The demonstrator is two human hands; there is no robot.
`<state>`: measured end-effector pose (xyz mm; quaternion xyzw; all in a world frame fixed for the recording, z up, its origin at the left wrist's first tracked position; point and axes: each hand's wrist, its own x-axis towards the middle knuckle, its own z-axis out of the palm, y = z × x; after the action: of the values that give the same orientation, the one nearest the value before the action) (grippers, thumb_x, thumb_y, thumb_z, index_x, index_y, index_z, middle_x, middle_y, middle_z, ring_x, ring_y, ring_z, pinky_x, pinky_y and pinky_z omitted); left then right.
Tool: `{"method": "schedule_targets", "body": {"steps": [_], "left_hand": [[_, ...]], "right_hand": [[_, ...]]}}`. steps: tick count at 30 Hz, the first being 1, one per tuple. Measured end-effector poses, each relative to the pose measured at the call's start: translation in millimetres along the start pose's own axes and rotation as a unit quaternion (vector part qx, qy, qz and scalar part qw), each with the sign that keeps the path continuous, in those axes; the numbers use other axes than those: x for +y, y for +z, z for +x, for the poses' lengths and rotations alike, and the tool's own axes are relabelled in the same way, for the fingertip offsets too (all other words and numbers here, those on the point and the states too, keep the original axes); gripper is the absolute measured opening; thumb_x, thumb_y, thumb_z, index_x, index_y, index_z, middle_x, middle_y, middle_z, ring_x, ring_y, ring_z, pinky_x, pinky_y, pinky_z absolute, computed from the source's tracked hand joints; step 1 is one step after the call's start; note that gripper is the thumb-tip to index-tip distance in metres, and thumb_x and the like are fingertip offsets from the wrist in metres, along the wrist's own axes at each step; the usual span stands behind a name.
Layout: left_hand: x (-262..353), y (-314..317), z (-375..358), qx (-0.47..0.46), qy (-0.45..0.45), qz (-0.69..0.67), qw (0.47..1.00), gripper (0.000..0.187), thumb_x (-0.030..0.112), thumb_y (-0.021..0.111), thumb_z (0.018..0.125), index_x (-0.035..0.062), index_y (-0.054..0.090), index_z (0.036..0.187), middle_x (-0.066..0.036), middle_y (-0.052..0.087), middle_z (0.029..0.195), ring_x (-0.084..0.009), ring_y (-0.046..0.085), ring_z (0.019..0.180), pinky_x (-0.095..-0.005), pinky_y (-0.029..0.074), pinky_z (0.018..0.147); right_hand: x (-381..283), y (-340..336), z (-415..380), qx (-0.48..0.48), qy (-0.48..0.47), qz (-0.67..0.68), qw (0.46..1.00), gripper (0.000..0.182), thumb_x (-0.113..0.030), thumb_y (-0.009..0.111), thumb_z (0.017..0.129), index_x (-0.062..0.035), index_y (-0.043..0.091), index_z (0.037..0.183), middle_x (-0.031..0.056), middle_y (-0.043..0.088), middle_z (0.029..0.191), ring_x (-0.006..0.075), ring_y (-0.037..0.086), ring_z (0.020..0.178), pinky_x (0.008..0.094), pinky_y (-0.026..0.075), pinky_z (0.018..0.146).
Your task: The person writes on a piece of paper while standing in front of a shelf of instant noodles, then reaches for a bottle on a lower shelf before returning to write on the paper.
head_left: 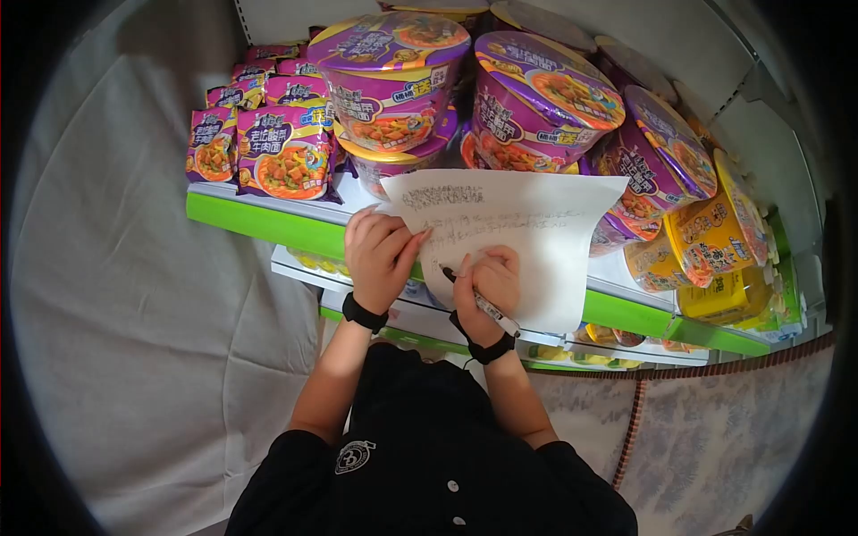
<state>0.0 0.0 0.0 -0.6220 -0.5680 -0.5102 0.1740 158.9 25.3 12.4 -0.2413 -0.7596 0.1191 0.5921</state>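
- The handwritten sheet of paper (550,268) is spread over the middle of the shelf's (268,225) front edge, before the purple instant-noodle bowls (545,98).
- The marker pen (494,313) is pinched in the right hand (492,279), its tip near the paper's left side.
- The paper's left edge is steadied by the curled left hand (382,255); whether pinched or only pressed cannot be told.
- Strokes are best kept light and the sheet taut, as its lower part overhangs the shelf.
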Motion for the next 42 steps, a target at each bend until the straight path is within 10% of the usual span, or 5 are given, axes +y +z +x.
{"method": "schedule_targets", "body": {"steps": [42], "left_hand": [[-0.6,-2.2,0.3,-0.005,0.002,0.000,1.000,0.012,0.016,0.074,0.073,0.0078,0.066,0.075,-0.001,0.061,0.080,-0.0208,0.057,0.082,-0.0428,0.039,0.091]], "right_hand": [[1.6,-1.3,5.3,0.020,-0.002,-0.002,1.000,0.032,0.011,0.061,0.072,-0.0063,0.041,0.054,0.0046,0.042,0.050,0.0222,0.044,0.047,0.0363,0.044,0.076]]}}
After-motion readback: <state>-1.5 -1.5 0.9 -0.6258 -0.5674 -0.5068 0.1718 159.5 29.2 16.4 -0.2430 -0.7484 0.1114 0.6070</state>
